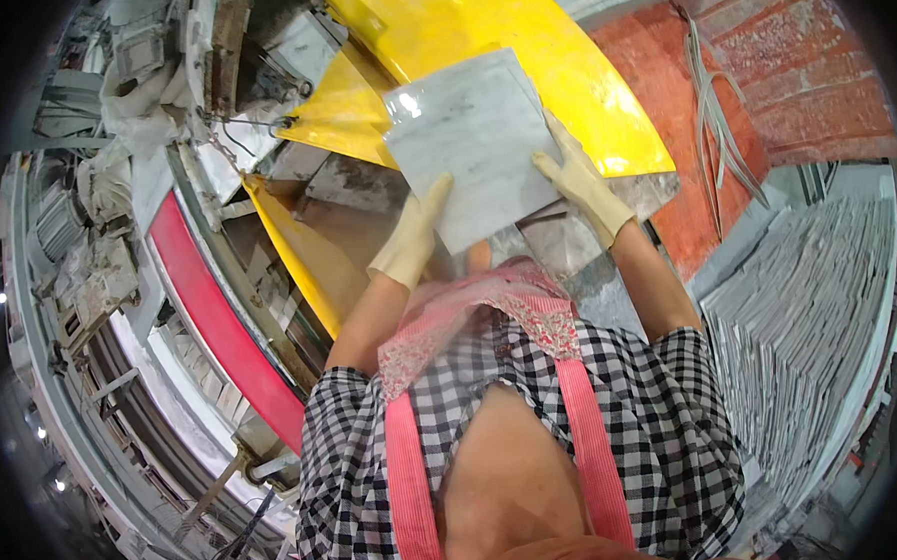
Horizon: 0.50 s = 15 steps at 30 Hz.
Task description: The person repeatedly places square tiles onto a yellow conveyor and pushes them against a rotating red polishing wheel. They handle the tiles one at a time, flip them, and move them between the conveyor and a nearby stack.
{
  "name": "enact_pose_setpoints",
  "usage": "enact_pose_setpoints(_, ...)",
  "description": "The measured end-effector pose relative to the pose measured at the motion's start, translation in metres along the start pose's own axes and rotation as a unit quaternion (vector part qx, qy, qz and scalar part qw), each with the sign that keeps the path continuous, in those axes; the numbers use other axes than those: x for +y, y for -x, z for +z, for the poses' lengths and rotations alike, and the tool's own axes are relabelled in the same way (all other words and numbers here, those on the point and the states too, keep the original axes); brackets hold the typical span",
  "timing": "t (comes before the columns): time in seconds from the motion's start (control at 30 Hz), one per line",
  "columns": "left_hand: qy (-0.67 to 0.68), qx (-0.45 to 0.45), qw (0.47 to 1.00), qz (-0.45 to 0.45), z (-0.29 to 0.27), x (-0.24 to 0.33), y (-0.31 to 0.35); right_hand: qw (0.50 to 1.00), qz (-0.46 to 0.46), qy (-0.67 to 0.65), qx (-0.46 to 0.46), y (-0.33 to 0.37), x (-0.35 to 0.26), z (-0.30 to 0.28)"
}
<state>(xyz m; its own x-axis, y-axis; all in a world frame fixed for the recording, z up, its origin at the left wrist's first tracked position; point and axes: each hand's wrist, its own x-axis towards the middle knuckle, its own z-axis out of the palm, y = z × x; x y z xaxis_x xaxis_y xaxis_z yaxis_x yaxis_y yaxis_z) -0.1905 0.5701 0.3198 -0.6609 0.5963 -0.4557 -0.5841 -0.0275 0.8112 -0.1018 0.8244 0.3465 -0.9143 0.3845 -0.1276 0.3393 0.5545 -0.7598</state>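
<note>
Between my two gloved hands I hold a square grey marble tile (473,144) with a glossy, faintly veined face. My left hand (411,234), in a cream rubber glove, grips its lower left edge with the thumb on the face. On the right edge, my right hand (584,184), gloved the same way, has its thumb on the face too. The fingers of both hands are mostly hidden behind the tile. A slight second edge shows along its right side; I cannot tell whether more than one tile is held. A curved yellow sheet (559,70) lies beyond it.
Many thin slabs stand in a tight stack (801,335) at my right. An orange-red surface (651,101) with loose grey straps (710,118) lies at the far right. Left of me runs machinery with a red strip (225,325) and a yellow panel (292,257).
</note>
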Motion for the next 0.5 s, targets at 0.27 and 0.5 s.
enact_pose_setpoints(0.27, -0.047, -0.016, 0.998, 0.030, -0.004, 0.022, 0.013, 0.987, 0.115, -0.084, -0.068, -0.022, -0.022, -0.010)
enact_pose_setpoints(0.5, -0.031, 0.066, 0.997, 0.010, 0.017, 0.029, 0.005, 0.942, 0.081, -0.314, -0.085, 0.002, -0.018, -0.031)
